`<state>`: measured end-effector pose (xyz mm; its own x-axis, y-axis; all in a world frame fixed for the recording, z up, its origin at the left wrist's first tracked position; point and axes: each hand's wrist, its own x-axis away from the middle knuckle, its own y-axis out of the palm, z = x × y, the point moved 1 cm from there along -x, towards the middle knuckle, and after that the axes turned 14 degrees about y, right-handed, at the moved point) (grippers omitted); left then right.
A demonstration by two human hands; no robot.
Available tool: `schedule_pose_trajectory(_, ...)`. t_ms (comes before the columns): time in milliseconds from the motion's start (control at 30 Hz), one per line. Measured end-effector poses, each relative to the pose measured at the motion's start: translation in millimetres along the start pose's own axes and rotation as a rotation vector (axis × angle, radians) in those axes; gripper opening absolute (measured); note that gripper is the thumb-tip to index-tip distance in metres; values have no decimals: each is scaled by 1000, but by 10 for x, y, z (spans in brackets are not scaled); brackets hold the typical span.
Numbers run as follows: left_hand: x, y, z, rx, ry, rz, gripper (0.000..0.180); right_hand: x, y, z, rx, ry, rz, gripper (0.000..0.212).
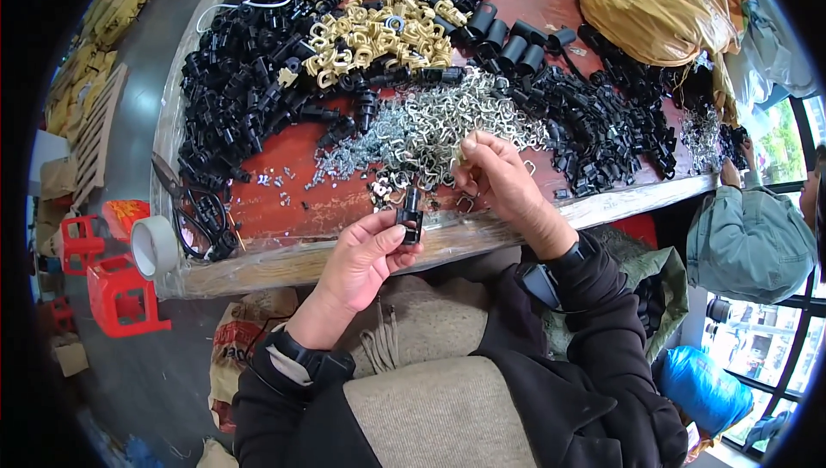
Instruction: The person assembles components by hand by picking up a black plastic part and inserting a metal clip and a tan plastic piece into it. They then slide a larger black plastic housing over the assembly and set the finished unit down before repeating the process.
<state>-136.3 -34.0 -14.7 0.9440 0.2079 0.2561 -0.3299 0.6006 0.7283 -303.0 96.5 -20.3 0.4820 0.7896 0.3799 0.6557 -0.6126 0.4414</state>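
Just past the table's front edge, my left hand [366, 253] grips a small black plastic fitting [412, 203] with an opening in its side, held upright between thumb and fingers. To its right and a little farther off, my right hand [503, 182] is closed in a pinch. Whatever sits between its fingertips is too small and hidden to name. That hand hovers over the near side of a heap of bent metal clips [443, 120]. Beside the clips lies a pile of small silvery screws [366, 143].
Black plastic parts [228, 98] and beige plastic rings [370, 38] are heaped on the red table [288, 167]. Black cylinders [514, 51] and more black pieces [594, 124] lie right. Scissors [185, 210] and a tape roll [155, 247] are at the left corner. Another person [753, 240] sits right.
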Motion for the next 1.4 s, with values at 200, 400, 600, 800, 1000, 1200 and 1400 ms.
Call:
schedule_pose_trajectory(200, 18, -7, -47, 74, 178, -18, 25, 93, 180, 26, 134, 223, -155, 18)
schedule_pose_trajectory(400, -17, 15, -40, 139, 207, -70, 26, 124, 372, 133, 148, 131, -326, 19)
schedule_pose_trajectory(600, -23, -34, -58, 273, 179, -90, 27, 75, 325, 225, 211, -117, -371, 18)
schedule_pose_trajectory(800, -19, -45, -74, 339, 157, -88, 27, 89, 321, 254, 218, -213, -322, 19)
schedule_pose_trajectory(1000, -49, -8, -87, 249, 205, -58, 24, 107, 325, 212, 596, -78, -36, 15)
schedule_pose_trajectory(1200, -38, 2, -119, 162, 242, -61, 23, 158, 305, 174, 730, -75, 35, 12)
schedule_pose_trajectory(1400, -43, 59, -75, 117, 159, -4, 24, 269, 264, -30, 457, -270, 31, 12)
